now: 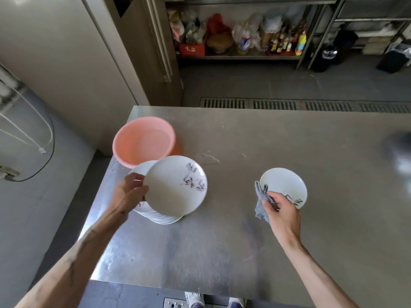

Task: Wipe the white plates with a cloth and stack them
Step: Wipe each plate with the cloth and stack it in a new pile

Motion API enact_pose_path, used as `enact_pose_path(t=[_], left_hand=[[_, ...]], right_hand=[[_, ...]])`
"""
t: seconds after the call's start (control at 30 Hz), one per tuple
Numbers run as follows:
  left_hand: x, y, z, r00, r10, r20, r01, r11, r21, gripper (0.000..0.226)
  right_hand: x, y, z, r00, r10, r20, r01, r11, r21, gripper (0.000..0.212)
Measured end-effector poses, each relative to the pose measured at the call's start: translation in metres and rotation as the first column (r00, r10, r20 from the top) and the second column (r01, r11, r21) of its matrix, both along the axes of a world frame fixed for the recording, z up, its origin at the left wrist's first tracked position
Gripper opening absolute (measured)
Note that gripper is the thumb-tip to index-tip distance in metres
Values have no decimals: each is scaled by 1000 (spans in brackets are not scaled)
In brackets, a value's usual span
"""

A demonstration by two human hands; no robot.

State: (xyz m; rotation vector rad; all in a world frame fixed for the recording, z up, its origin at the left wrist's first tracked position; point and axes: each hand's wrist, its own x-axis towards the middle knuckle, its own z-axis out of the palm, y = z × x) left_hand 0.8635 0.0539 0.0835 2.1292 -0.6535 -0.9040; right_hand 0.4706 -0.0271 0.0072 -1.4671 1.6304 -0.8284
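A stack of white plates (pixel 163 217) with a dark painted motif stands on the steel table, left of centre. My left hand (pixel 127 193) grips the rim of one white plate (pixel 175 185) and holds it tilted just above that stack. To the right, my right hand (pixel 281 210) holds a grey cloth (pixel 261 203) together with a smaller-looking white plate (pixel 282 185) by its near edge. That plate is lifted a little off the table.
A pink plastic basin (pixel 143 142) sits behind the stack near the table's (pixel 244 252) far left corner. A small water puddle (pixel 210 160) lies beyond the plates. Shelves with bottles (pixel 244 38) stand across the floor, past a drain grate (pixel 304 105).
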Motion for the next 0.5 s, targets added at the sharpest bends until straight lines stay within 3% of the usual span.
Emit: enact_pose_path(t=[0.17, 0.33, 0.5], left_hand=[[-95, -18, -57, 980, -188, 65, 187, 982, 12, 20], [-156, -15, -137, 978, -207, -2, 205, 969, 138, 27], [-171, -10, -187, 964, -256, -68, 262, 959, 107, 28]], right_hand=[[6, 7, 5, 999, -41, 33, 43, 996, -74, 27], [25, 25, -34, 987, 90, -134, -96, 995, -37, 30], [37, 38, -84, 942, 191, -277, -179, 981, 69, 30]])
